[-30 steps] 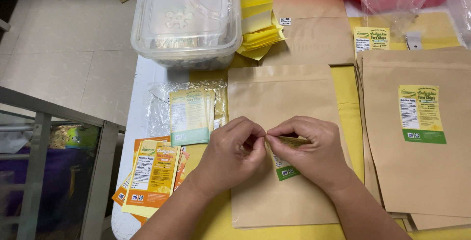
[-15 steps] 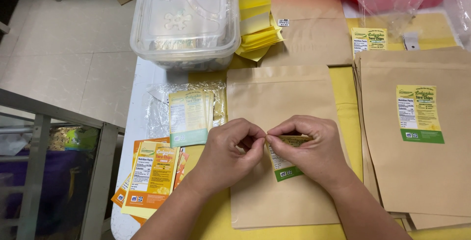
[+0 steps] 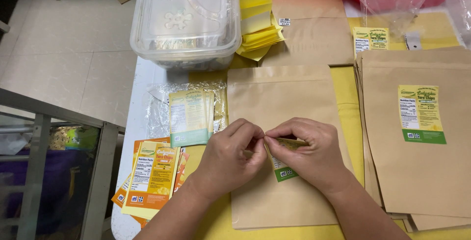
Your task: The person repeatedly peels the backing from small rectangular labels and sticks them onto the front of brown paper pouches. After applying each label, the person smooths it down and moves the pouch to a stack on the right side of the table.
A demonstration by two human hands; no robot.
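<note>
Fingertips of the left hand [image 3: 230, 156] and right hand [image 3: 311, 146] pinch one label sticker [image 3: 284, 159], seemingly at its top edge. Its long axis hangs below the fingers over the kraft pouch [image 3: 282, 97], nearer the right hand.

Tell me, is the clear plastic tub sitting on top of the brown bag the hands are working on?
No, the clear plastic tub stands at the table's far edge, apart from the brown bag under both hands.

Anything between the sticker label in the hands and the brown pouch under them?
Nothing visible. Both hands, left hand and right hand, pinch the yellow-green sticker label directly over the brown pouch. The pouch face around the hands is bare; what lies under them is hidden.
</note>
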